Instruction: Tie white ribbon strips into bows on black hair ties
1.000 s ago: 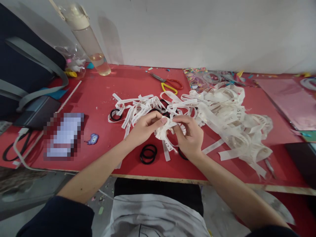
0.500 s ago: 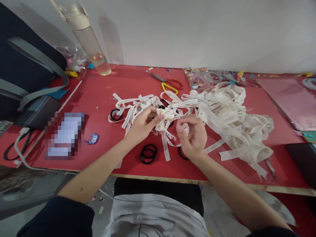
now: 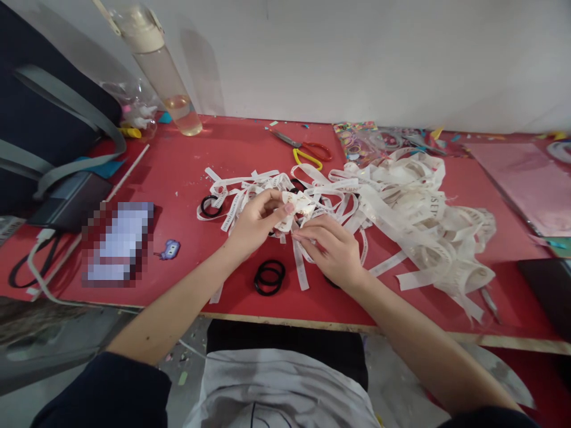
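My left hand pinches a bunched piece of white printed ribbon between thumb and fingers, over the middle of the red table. From the other side my right hand has its thumb and fingertips pressed together at the lower edge of that ribbon; what exactly lies in this pinch is mostly hidden. Narrow printed ribbon strips lie tangled under and behind both hands. Two black hair ties rest just below the left hand, and another black ring sits among the strips on the left.
Wider whitish ribbon is heaped to the right. Scissors with red and yellow handles lie behind the strips. Farther left are a water bottle, a blurred phone and a small blue charm. The table's front edge runs near my body.
My right hand has moved left and forward from beside the bunched ribbon, and its fingertips have closed at the ribbon's lower edge. My left hand keeps its hold in nearly the same place.
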Demonstrator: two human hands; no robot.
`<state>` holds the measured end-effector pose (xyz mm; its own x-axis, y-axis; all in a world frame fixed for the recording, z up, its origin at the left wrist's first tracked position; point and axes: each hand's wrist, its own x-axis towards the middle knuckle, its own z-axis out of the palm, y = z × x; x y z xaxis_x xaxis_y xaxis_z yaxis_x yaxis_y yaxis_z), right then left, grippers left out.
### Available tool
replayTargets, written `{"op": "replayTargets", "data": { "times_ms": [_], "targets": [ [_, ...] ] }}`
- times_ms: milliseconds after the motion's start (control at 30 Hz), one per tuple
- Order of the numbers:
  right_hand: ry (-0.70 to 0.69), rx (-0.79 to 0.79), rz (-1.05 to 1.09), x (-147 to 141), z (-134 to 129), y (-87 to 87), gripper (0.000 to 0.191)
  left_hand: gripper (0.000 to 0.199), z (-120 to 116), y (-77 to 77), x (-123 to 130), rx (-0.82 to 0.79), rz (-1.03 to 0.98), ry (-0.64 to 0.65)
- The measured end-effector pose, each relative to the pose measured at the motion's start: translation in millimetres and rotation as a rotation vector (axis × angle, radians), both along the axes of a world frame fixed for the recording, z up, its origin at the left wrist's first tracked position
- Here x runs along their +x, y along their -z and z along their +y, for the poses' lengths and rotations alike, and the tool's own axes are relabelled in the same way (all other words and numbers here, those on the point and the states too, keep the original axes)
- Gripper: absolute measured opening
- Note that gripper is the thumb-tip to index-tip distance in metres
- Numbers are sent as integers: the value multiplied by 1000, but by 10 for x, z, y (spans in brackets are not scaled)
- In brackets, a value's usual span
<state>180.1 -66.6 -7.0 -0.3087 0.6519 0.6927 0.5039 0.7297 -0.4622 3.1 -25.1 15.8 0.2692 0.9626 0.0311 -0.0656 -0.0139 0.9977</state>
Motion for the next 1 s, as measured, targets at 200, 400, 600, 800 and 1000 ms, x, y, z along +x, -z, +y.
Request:
{"op": "replayTargets", "data": {
  "times_ms": [200,400,600,800,1000],
  "targets": [
    [-10,37,-67,19,21,-11,14,32,18,-7,-18,-1,-4,-20],
    [-32,118,-190,46,45,-27,13,31,24,-4,-30,14,1,-20],
    [-23,-72,-8,11,0,-72,10,28,8,-43,-11,36,21,39],
    [220,-169,197,-17,-38,-124,13,27,-16,-13,9,-12,45,55],
    [236,-391,321,-34,1,-44,15,23,-26,18,12,63,64,36]
  ]
}}
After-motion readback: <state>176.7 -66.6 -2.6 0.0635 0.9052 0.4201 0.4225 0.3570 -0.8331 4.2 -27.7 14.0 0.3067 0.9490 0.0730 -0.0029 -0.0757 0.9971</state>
